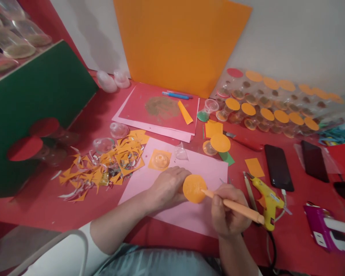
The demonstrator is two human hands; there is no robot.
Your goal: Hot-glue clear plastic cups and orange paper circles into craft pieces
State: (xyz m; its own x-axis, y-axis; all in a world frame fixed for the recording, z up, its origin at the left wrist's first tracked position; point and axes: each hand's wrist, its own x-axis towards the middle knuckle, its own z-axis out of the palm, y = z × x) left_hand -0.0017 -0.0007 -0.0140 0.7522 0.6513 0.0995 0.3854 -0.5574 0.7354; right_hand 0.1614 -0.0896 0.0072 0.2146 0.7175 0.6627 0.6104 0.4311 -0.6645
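Orange pen (237, 207); sand (20, 51) in clear containers (1, 36)

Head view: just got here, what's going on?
A person is working on an orange disc above a pink sheet. The right hand holds an orange pen-like tool, its tip at the disc's right side. The left hand is at the disc's left edge; its fingertips are hidden. Beyond it, a clear plastic piece sits on an orange square. Paper scraps lie to the left, a yellow glue gun to the right.
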